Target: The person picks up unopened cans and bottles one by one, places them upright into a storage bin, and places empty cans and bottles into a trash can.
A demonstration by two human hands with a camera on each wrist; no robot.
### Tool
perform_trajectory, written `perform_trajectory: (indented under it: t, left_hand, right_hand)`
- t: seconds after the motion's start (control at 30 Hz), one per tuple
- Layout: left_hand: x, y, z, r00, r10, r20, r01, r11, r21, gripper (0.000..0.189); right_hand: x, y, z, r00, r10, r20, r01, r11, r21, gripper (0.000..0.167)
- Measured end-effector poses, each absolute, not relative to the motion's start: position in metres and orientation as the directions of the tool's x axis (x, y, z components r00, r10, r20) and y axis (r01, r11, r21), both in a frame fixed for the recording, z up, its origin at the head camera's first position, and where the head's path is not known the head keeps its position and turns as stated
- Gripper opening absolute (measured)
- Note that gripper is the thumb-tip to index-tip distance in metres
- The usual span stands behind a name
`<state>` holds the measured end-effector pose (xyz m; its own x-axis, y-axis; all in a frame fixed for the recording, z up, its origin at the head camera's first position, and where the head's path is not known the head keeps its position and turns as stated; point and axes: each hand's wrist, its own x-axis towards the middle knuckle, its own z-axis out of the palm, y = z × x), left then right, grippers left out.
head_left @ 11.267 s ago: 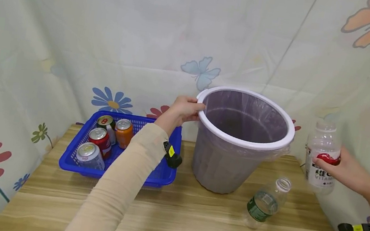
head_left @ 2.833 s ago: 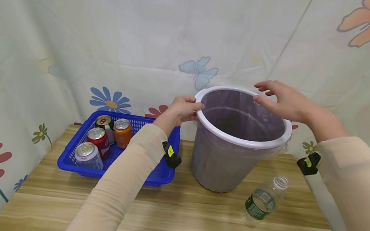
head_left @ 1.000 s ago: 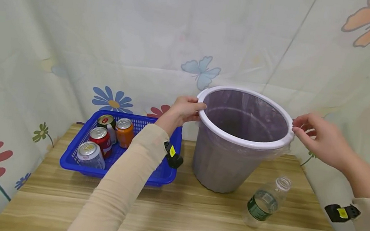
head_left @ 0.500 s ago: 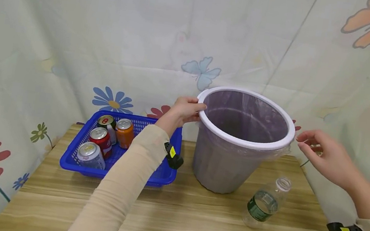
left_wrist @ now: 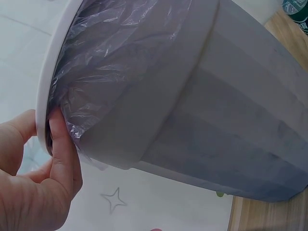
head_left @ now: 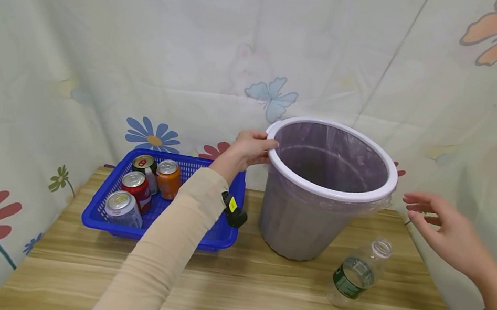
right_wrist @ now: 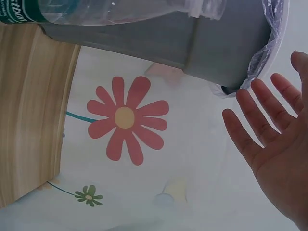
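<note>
My left hand (head_left: 249, 150) grips the white rim of a grey trash can (head_left: 298, 225), thumb over the top and fingers beneath. In the left wrist view, those fingers (left_wrist: 62, 149) press against the rim and the thin plastic liner (left_wrist: 110, 72). The can leans, its mouth tilted toward me. To its right, my right hand (head_left: 451, 236) hangs in the air with fingers spread, holding nothing. A clear plastic bottle (head_left: 356, 273) with a green label, capless, stands on the table in front of the can, below and left of that hand.
A blue plastic basket (head_left: 90, 207) sits left of the can. In it stand several drink cans, among them an orange can (head_left: 168, 180) and a red can (head_left: 136, 190). The wooden table (head_left: 227, 305) ends near a patterned curtain (head_left: 173, 49) behind and at both sides.
Earlier my right hand held a vitamin drink bottle, then was over the can without it. Since touching the rim's right side, it has moved down and right. My left hand keeps its grip.
</note>
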<state>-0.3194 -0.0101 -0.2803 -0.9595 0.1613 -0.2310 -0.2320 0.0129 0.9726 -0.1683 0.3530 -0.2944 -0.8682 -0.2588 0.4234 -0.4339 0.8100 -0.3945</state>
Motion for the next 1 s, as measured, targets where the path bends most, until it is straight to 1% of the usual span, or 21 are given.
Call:
perform_trajectory:
  t: [0.23, 0.4, 0.63, 0.83, 1.0]
  left_hand:
    - [-0.319, -0.010, -0.280, -0.961, 0.158, -0.226, -0.227, 0.012, 0.974, 0.043]
    - [-0.319, -0.011, -0.280, -0.962, 0.150, -0.226, -0.226, 0.015, 0.974, 0.042]
    - [-0.319, -0.010, -0.280, -0.959, 0.162, -0.233, -0.236, -0.001, 0.972, 0.042]
    - [-0.319, -0.010, -0.280, -0.961, 0.157, -0.228, -0.230, 0.007, 0.973, 0.044]
    - [-0.320, -0.010, -0.281, -0.962, 0.149, -0.227, -0.228, 0.012, 0.974, 0.044]
  right_hand:
    - [-0.160, 0.358, -0.311, -0.900, -0.258, 0.352, -0.407, 0.788, -0.461, 0.048]
    - [-0.155, 0.360, -0.327, -0.908, -0.250, 0.335, -0.393, 0.784, -0.480, 0.052]
    - [-0.153, 0.361, -0.343, -0.895, -0.284, 0.343, -0.432, 0.741, -0.514, 0.056]
    - [-0.150, 0.359, -0.354, -0.895, -0.269, 0.357, -0.431, 0.730, -0.531, 0.056]
    - [-0.148, 0.359, -0.367, -0.869, -0.301, 0.392, -0.484, 0.677, -0.555, 0.057]
